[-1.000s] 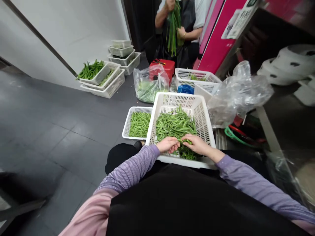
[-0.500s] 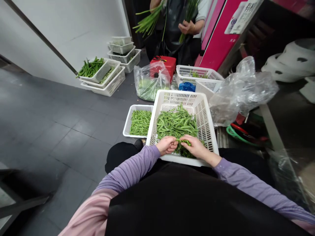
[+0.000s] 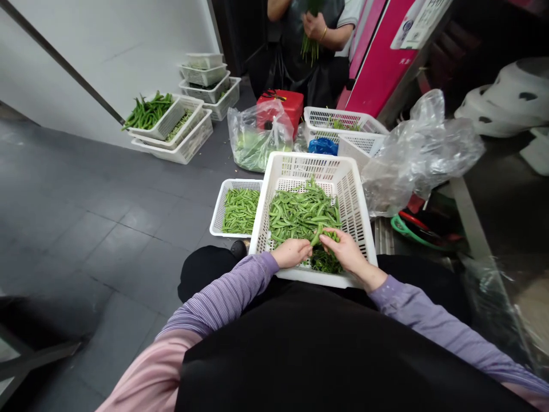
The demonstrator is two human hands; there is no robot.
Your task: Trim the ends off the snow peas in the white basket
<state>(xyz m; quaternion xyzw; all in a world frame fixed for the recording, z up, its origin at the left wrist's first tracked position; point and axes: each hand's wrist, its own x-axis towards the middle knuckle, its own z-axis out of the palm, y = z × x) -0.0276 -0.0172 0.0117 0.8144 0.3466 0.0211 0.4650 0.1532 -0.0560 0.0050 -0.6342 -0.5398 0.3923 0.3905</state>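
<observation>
Our right hand (image 3: 346,250) has lifted a green pea pod (image 3: 319,236) a little and pinches it between finger and thumb, while our left hand (image 3: 291,253) has parted from it and sits relaxed just beside it, though a moment ago both hands met on the pod. Both hands are over the near side of the white plastic crate (image 3: 309,162), with a heap of pods (image 3: 302,214) beyond them and dark leafy trimmings (image 3: 325,262) below. A shallower white tray (image 3: 235,183) of pods sits just beside the crate's left wall.

L hand (image 3: 291,253) curled, R hand (image 3: 346,252) maybe pinching (view's poor).
</observation>
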